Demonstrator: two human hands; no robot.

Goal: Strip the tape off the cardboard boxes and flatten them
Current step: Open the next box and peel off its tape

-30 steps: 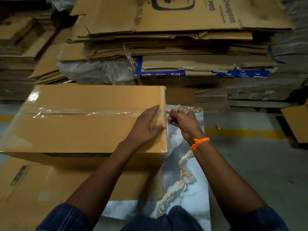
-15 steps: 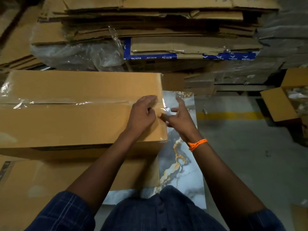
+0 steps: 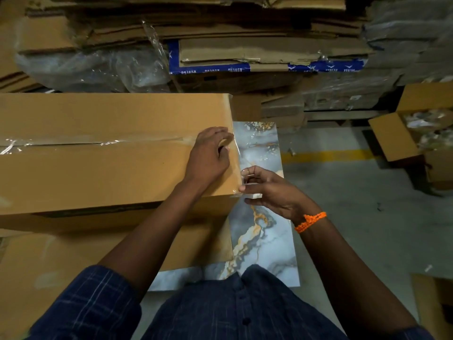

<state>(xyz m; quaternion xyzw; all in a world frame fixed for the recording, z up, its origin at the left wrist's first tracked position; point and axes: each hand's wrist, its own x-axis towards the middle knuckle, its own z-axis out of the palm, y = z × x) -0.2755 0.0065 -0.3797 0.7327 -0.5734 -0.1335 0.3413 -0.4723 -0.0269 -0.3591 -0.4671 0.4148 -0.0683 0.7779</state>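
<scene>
Grey concrete floor (image 3: 367,197) crossed by a yellow painted line (image 3: 326,157) is seen, backed by a tall stack of flattened brown cardboard sheets (image 3: 269,49) with crumpled clear plastic film (image 3: 93,69) at its left foot. A large closed brown cardboard box (image 3: 110,173) is laid in front of the person on the left, on top of a flat brown cardboard sheet (image 3: 61,266) and partly over a grey-blue marbled panel with gold veins (image 3: 262,241). Clear glossy tape (image 3: 98,141) is run along the box's top seam and over its right end. The left hand (image 3: 208,158) is rested on the box top at that end, fingers bent with the tips on the tape; whether the tape is pinched there cannot be told. A loose flap of the tape, lifted off the box's right edge, is pinched between thumb and fingers of the right hand (image 3: 272,192), on whose wrist an orange braided band (image 3: 310,221) is worn. An open brown carton (image 3: 392,141) holding crumpled plastic is stood at far right.
</scene>
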